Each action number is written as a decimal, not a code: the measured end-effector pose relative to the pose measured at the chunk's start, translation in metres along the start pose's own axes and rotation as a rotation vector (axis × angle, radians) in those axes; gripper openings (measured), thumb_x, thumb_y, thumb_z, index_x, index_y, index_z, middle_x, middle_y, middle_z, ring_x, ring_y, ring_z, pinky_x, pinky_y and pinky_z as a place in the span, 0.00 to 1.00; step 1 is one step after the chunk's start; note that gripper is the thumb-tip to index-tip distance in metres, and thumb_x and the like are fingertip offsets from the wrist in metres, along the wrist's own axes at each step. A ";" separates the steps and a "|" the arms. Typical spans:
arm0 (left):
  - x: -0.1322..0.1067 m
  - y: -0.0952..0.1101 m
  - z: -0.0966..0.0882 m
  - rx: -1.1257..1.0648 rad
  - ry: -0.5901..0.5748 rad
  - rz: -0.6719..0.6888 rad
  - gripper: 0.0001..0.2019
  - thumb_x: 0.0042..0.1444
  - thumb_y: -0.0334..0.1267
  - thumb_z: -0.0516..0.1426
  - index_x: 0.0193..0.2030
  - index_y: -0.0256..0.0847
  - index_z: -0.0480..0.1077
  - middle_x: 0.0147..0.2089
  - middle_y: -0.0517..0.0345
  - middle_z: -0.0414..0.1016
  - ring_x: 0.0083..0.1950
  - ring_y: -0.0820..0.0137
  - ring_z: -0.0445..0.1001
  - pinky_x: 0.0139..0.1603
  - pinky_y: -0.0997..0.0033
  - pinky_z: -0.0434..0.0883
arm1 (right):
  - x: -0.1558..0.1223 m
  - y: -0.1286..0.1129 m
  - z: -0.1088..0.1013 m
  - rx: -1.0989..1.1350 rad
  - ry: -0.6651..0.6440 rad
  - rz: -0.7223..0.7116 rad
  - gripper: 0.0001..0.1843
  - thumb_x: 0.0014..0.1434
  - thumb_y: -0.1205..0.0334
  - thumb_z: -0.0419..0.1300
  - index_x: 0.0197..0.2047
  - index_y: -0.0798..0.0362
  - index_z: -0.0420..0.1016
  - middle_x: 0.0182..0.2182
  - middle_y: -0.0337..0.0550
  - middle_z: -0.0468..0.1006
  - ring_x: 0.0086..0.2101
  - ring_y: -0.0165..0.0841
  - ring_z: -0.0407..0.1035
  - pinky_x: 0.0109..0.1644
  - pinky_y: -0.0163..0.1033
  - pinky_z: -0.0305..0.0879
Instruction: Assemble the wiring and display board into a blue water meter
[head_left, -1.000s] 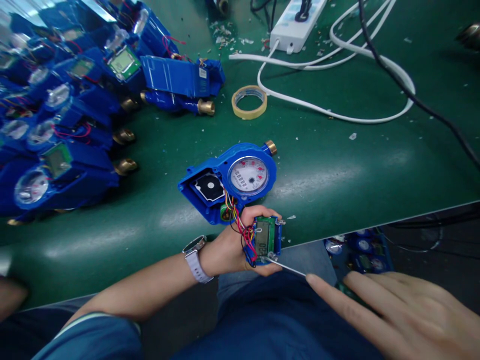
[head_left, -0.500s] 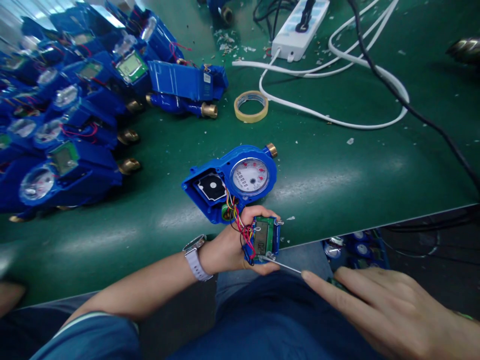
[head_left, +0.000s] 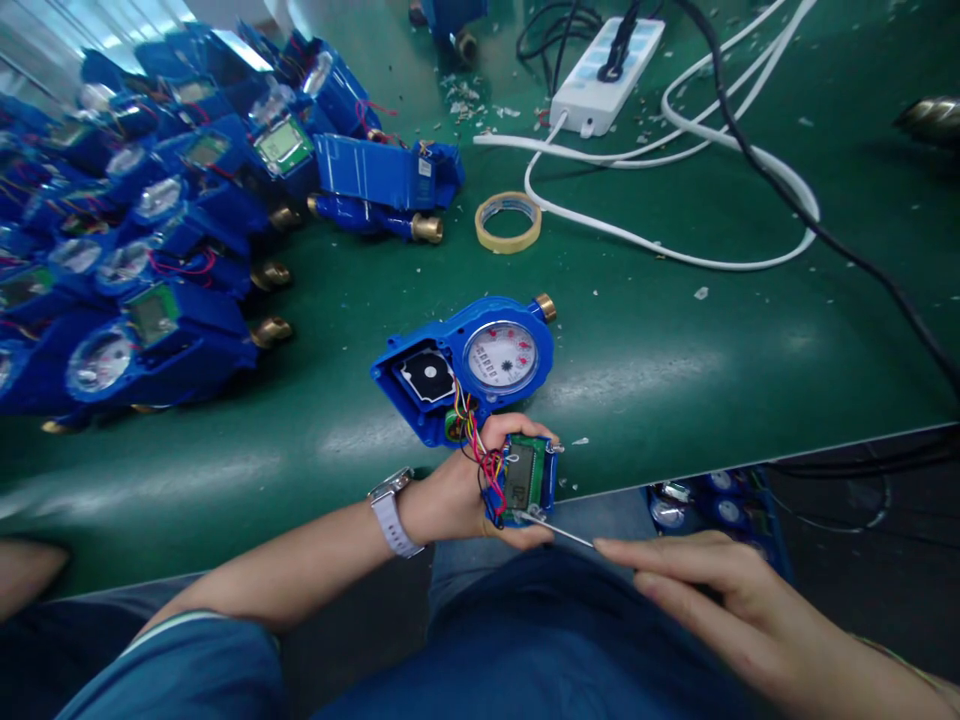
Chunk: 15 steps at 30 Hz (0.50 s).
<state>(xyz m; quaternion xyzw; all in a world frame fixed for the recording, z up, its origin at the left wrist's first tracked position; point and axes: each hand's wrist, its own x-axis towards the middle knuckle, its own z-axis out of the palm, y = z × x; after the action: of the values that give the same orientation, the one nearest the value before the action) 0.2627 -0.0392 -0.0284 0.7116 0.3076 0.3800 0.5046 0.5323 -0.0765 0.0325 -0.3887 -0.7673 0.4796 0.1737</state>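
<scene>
My left hand is closed around a green circuit board with a grey digit display. Coloured wires run from the board to an open blue water meter, which lies on the bench just beyond the hand. A round dial and a black square part show in the meter's housing. My right hand grips a screwdriver, whose thin metal shaft points left. Its tip touches the board's near corner, by a small clear piece; the handle is hidden in the hand.
Many blue water meters crowd the left of the green bench. A tape roll, a white power strip and looping cables lie farther back. More meters sit below the front edge. Another person's arm shows at far left.
My right hand has shifted slightly and its fingers have turned around the screwdriver, while the tip stays at the board's corner. The left hand holds the board as before. The view has shifted slightly.
</scene>
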 end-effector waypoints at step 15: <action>-0.001 -0.006 0.000 -0.001 0.008 0.019 0.48 0.36 0.40 0.73 0.62 0.48 0.51 0.57 0.47 0.69 0.57 0.56 0.72 0.56 0.57 0.71 | 0.003 -0.002 -0.007 -0.181 0.019 -0.152 0.17 0.72 0.61 0.49 0.56 0.49 0.77 0.37 0.44 0.82 0.36 0.32 0.78 0.38 0.31 0.76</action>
<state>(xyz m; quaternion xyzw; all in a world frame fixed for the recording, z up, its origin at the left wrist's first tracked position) 0.2625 -0.0381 -0.0340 0.7127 0.3027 0.3880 0.4999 0.5339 -0.0703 0.0377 -0.3479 -0.8331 0.3901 0.1808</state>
